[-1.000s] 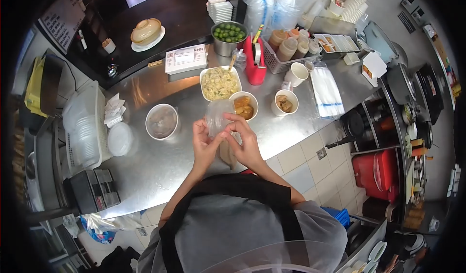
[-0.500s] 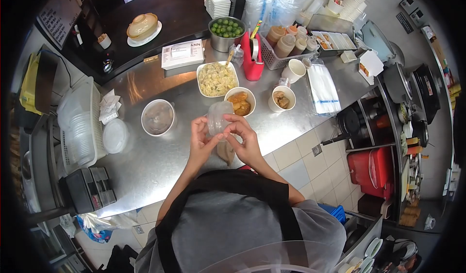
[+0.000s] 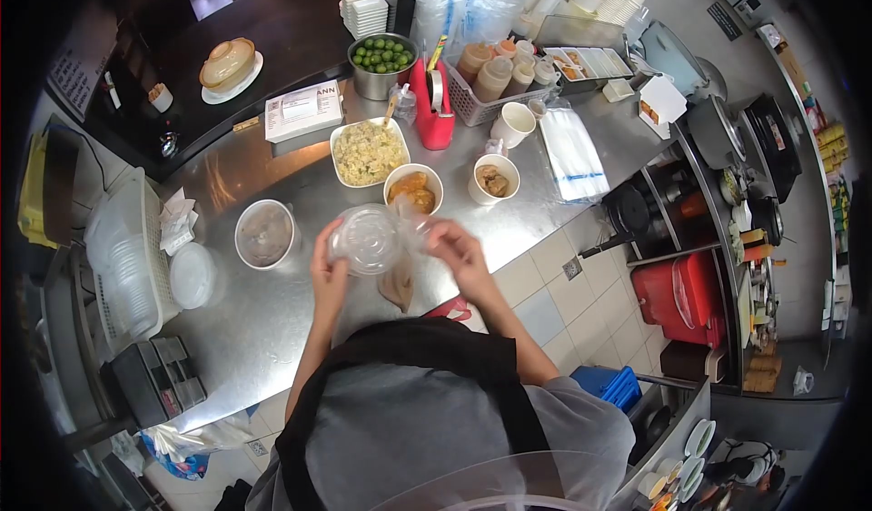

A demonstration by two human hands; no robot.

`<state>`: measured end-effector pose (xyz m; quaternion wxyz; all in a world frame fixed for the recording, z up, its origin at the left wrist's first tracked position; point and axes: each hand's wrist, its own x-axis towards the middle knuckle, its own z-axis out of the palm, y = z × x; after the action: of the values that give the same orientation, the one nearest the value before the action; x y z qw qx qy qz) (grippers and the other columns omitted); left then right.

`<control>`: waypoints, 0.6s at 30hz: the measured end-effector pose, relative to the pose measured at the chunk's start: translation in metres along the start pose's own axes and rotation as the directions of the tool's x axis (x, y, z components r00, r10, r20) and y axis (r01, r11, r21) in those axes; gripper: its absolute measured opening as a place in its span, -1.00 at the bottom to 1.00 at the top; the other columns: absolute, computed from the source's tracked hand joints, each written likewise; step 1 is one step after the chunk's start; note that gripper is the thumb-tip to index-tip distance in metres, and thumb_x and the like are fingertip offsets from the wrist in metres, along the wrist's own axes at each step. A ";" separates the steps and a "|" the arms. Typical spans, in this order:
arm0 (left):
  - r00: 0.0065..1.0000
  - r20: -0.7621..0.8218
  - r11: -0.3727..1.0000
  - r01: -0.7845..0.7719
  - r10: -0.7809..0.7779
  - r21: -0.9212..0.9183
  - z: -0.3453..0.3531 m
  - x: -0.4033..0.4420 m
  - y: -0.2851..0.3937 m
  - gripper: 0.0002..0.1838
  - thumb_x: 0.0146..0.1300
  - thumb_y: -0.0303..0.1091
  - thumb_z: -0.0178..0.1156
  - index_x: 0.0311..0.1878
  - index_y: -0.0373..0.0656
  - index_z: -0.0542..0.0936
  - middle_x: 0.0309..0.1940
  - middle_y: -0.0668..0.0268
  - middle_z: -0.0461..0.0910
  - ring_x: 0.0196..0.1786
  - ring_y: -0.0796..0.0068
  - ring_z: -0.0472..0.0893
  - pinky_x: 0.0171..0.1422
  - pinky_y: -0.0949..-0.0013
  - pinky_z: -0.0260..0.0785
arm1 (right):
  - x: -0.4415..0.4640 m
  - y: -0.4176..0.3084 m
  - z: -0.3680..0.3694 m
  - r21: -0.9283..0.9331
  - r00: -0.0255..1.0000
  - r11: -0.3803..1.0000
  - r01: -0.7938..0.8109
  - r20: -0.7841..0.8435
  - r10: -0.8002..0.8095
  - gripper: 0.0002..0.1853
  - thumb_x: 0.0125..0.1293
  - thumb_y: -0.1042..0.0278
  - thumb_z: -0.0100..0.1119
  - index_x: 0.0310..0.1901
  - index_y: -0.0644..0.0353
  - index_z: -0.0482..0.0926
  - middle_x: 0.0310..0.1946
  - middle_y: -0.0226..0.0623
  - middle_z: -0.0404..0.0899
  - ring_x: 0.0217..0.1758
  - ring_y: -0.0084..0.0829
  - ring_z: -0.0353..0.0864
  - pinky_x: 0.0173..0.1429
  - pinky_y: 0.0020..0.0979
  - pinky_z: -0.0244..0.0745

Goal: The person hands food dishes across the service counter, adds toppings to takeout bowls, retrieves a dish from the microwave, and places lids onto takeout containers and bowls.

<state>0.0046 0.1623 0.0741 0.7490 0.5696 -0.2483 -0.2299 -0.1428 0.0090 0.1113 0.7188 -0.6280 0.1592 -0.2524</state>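
Observation:
My left hand (image 3: 329,258) grips a clear round plastic lid (image 3: 366,239) by its left edge, above the steel counter (image 3: 263,320). To the right, my right hand (image 3: 461,255) is closed on a second clear plastic piece (image 3: 415,229), blurred by motion. Just beyond the lids stands a white cup of orange-brown food (image 3: 413,190), next to a square bowl of fried rice (image 3: 368,152). Another cup with brown pieces (image 3: 493,179) is farther right. A round tub (image 3: 265,235) sits left of my left hand. A brown item (image 3: 397,284) lies below the lids.
At the left are a basket of clear lids (image 3: 136,257) and a black drawer box (image 3: 159,379). Along the back stand a pot of green limes (image 3: 381,61), a red holder (image 3: 432,111) and sauce bottles (image 3: 492,79). White bags (image 3: 572,152) lie at the right.
My hands have moved apart, with the clear pieces separated between them. The lid in my left hand now faces up, and the camera view has shifted.

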 end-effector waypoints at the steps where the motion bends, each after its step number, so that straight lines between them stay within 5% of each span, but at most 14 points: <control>1: 0.992 -0.005 0.986 0.125 -0.126 -0.113 -0.011 -0.001 -0.001 -0.37 -0.06 -0.67 -0.21 0.21 -0.17 0.24 0.08 0.21 0.33 0.06 0.46 0.42 -0.01 0.46 0.37 | 0.005 -0.005 -0.014 0.122 0.992 0.990 -0.070 -0.101 0.082 -0.95 0.18 0.47 0.06 -0.31 0.12 0.44 -0.02 -0.21 0.45 0.05 -0.37 0.44 -0.02 -0.32 0.43; 4: 0.960 0.055 0.881 0.275 -0.276 -0.384 -0.027 -0.012 0.001 -0.38 -0.03 -0.53 -0.17 0.23 -0.14 0.20 0.11 0.17 0.32 0.10 0.33 0.41 0.06 0.29 0.40 | 0.030 -0.008 -0.076 0.328 0.938 0.940 -0.089 -0.289 0.189 -0.94 0.22 0.38 0.00 -0.30 0.13 0.42 -0.17 -0.17 0.55 -0.08 -0.34 0.54 -0.03 -0.26 0.45; 9: 0.913 0.174 0.681 0.393 -0.369 -0.618 -0.039 -0.038 0.003 -0.35 -0.02 -0.43 -0.12 0.27 -0.12 0.12 0.15 0.09 0.29 0.17 0.18 0.36 0.14 0.08 0.35 | 0.054 0.024 -0.155 0.293 0.801 0.935 -0.200 -0.501 0.329 -0.87 0.22 0.36 -0.03 -0.25 0.22 0.38 -0.26 -0.14 0.58 -0.22 -0.35 0.60 -0.17 -0.31 0.52; 12: 0.889 0.188 0.606 0.427 -0.417 -0.672 -0.044 -0.049 0.000 -0.33 -0.03 -0.41 -0.12 0.27 -0.12 0.11 0.15 0.07 0.29 0.18 0.15 0.36 0.16 0.07 0.32 | 0.059 0.033 -0.173 0.115 0.742 0.966 -0.230 -0.622 0.251 -0.84 0.20 0.33 0.02 -0.23 0.20 0.39 -0.30 -0.20 0.57 -0.29 -0.39 0.59 -0.25 -0.31 0.54; 14: 0.889 0.214 0.572 0.428 -0.405 -0.699 -0.048 -0.052 -0.004 -0.35 0.02 -0.38 -0.09 0.27 -0.12 0.10 0.14 0.08 0.30 0.17 0.16 0.36 0.17 0.09 0.32 | 0.063 0.052 -0.191 -0.223 0.726 0.936 -0.272 -0.686 0.048 -0.65 0.15 0.20 0.13 -0.13 0.27 0.43 -0.32 -0.20 0.54 -0.37 -0.40 0.55 -0.27 -0.36 0.52; 16: 0.890 0.232 0.595 0.437 -0.392 -0.674 -0.047 -0.055 -0.004 -0.37 0.08 -0.35 -0.05 0.28 -0.10 0.09 0.13 0.09 0.30 0.16 0.17 0.37 0.16 0.12 0.32 | 0.071 0.067 -0.202 -0.630 0.737 0.706 -0.324 -0.636 -0.229 -0.54 0.11 0.11 0.19 -0.07 0.30 0.43 -0.28 -0.15 0.53 -0.36 -0.38 0.53 -0.23 -0.36 0.50; 18: 0.899 0.215 0.678 0.431 -0.382 -0.596 -0.040 -0.059 -0.001 -0.39 0.15 -0.31 -0.01 0.28 -0.08 0.09 0.13 0.11 0.31 0.15 0.19 0.38 0.16 0.15 0.33 | 0.065 0.072 -0.197 -0.795 0.781 0.523 -0.308 -0.525 -0.338 -0.40 0.05 0.05 0.25 0.02 0.35 0.40 -0.14 -0.01 0.48 -0.12 -0.24 0.50 -0.03 -0.32 0.40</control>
<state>-0.0155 0.2290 0.0569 0.8159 0.3175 -0.0512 -0.4805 -0.1853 -0.1837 0.0146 0.2188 -0.7759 0.4837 -0.3407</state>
